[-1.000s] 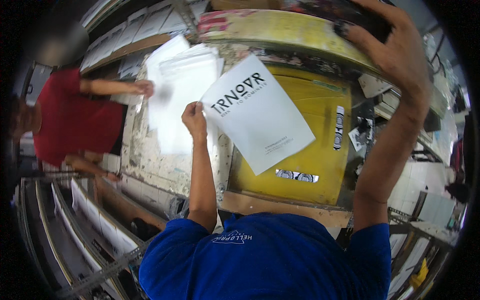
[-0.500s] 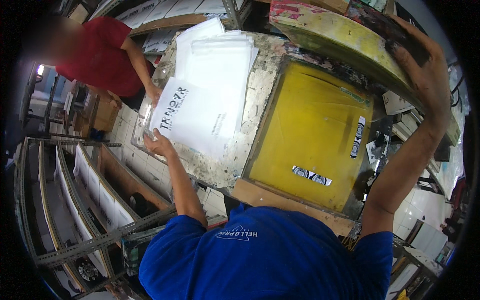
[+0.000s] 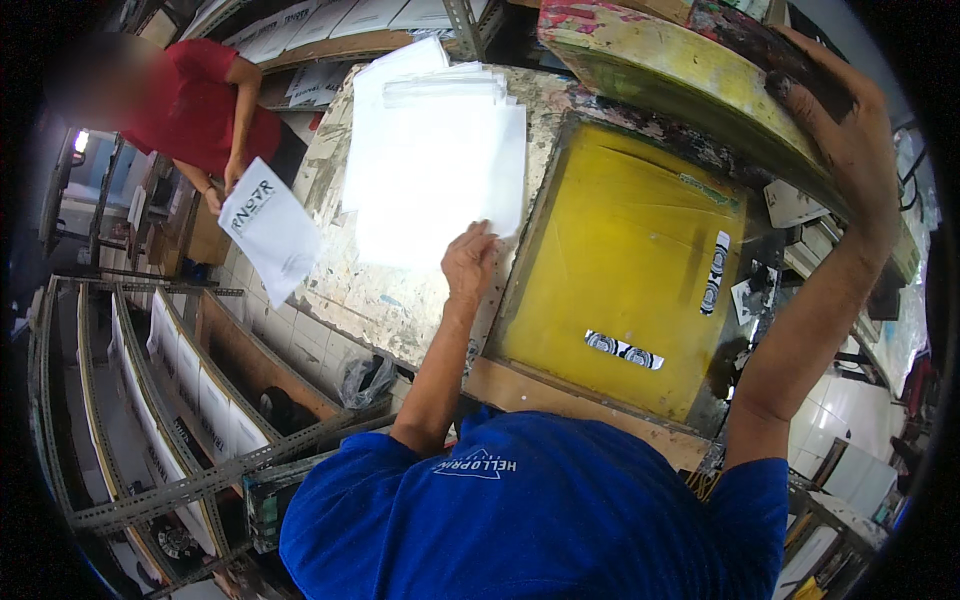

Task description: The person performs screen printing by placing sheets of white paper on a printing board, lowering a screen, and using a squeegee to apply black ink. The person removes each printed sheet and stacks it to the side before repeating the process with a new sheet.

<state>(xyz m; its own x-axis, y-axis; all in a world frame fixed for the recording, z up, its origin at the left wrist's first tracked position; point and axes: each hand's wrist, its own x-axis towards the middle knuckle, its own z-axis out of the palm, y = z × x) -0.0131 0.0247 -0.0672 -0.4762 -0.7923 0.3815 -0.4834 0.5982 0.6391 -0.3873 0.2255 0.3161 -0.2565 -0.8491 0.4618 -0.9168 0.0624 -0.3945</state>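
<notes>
My left hand point(image 3: 470, 262) is at the near right edge of a stack of plain white sheets point(image 3: 430, 160), its fingertips closed on the edge of the top white sheet point(image 3: 507, 190). My right hand point(image 3: 850, 130) is raised at the far right and grips the dark end of a thick, ink-stained screen-printing frame point(image 3: 660, 75), which is tilted up. Below that frame lies a flat yellow board point(image 3: 610, 270) with two black-and-white patterned strips. To the left, a co-worker in a red shirt point(image 3: 215, 110) holds a white sheet with black print point(image 3: 270, 225), off the table.
The stack rests on a paint-spattered table point(image 3: 340, 300). At lower left stands a metal rack point(image 3: 190, 490) with upright panels. A shelf point(image 3: 340, 40) of printed sheets runs behind. A clear plastic bag point(image 3: 368, 380) hangs near the table's front edge.
The printed sheet has left the table and hangs from the co-worker's hands. My left hand has let it go and moved right to the stack. My right hand stays on the frame.
</notes>
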